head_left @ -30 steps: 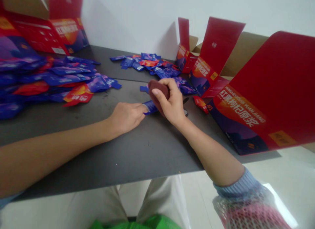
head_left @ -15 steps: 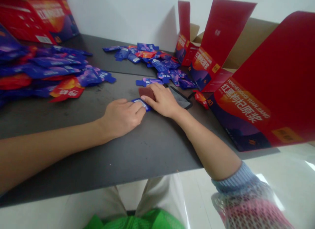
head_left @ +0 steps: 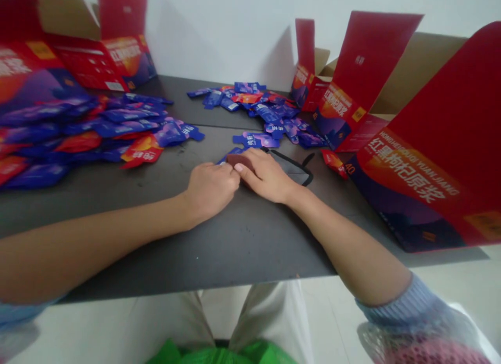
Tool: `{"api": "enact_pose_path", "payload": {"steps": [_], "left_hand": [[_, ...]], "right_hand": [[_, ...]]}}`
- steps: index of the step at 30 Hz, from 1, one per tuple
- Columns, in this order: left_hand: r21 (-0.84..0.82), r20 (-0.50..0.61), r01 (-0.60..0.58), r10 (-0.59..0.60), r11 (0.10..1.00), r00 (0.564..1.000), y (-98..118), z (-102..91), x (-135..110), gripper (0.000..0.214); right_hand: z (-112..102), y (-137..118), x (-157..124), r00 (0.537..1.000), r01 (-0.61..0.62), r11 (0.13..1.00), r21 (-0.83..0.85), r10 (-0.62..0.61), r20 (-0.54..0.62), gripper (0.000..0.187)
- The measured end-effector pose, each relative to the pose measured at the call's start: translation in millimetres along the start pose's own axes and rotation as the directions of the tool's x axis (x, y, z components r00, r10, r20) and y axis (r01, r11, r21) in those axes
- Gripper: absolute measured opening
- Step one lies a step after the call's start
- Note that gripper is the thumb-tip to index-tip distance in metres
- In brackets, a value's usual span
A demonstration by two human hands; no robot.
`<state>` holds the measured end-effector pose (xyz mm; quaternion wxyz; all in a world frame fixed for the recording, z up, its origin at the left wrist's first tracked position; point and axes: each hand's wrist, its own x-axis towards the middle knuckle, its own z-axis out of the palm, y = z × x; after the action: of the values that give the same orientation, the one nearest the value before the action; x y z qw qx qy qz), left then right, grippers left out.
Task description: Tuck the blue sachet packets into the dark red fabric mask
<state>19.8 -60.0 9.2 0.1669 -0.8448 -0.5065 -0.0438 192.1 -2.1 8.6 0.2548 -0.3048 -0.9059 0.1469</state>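
Observation:
My left hand (head_left: 213,191) is closed, its fingers curled down on a blue sachet (head_left: 224,157). Only a corner of that sachet shows, beyond the knuckles. Pressed against it is my right hand (head_left: 268,176), with thumb and fingers around a reddish-brown flat block (head_left: 238,159); its exact kind is unclear. The block rests over or beside the sachet, the contact being hidden. Under and right of the right wrist lies a grey flat piece with a black rim (head_left: 293,168). Just beyond the hands, another blue-purple sachet (head_left: 256,140) lies flat.
A large heap of blue and red sachets (head_left: 129,126) spreads at the left. A smaller pile (head_left: 268,112) lies at the back. Open red cartons (head_left: 422,160) stand along the right, more cartons (head_left: 129,58) at back left. One red sachet (head_left: 334,163) lies beside the nearest right carton.
My left hand has moved up against the right hand, and now hides most of the blue sachet. The reddish-brown block looks more tilted. The whole view has shifted a little left.

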Motion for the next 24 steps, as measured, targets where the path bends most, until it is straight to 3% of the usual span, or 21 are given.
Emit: {"api": "enact_pose_path", "payload": {"steps": [5,9,13,17,19,21,24], "left_hand": [[-0.018,-0.047,-0.005,0.004,1.0,0.999,6.3,-3.0,-8.5,0.023],[-0.014,-0.078,-0.136,0.135,0.991,0.988,16.1,-6.5,-20.6,0.018],[-0.018,-0.244,-0.217,0.206,0.976,0.948,19.7,-4.8,-29.4,0.016],[-0.039,-0.319,-0.301,0.273,0.953,0.907,17.0,2.0,-23.2,0.018],[-0.052,-0.267,-0.241,0.219,0.969,0.939,12.5,6.8,-12.0,0.018],[-0.077,-0.183,-0.101,0.086,0.992,0.979,6.5,11.7,1.0,0.019],[-0.147,-0.102,0.021,-0.037,0.989,0.994,-1.4,16.9,13.2,0.019]], "right_hand": [[-2.7,6.2,0.0,0.991,0.058,0.998,-0.028,-0.054,0.121,0.06],[-2.6,8.1,1.7,0.992,-0.036,0.982,-0.186,0.057,0.109,0.048],[5.2,7.8,4.6,0.971,-0.223,0.898,-0.379,0.238,-0.008,0.039],[7.6,11.7,5.4,0.885,-0.462,0.766,-0.447,0.431,-0.176,0.031],[3.6,16.0,4.4,0.835,-0.55,0.729,-0.407,0.489,-0.252,0.03],[-2.6,20.6,2.8,0.788,-0.61,0.73,-0.308,0.516,-0.336,0.031],[-10.4,24.0,0.7,0.779,-0.56,0.816,-0.147,0.458,-0.428,0.037]]}}
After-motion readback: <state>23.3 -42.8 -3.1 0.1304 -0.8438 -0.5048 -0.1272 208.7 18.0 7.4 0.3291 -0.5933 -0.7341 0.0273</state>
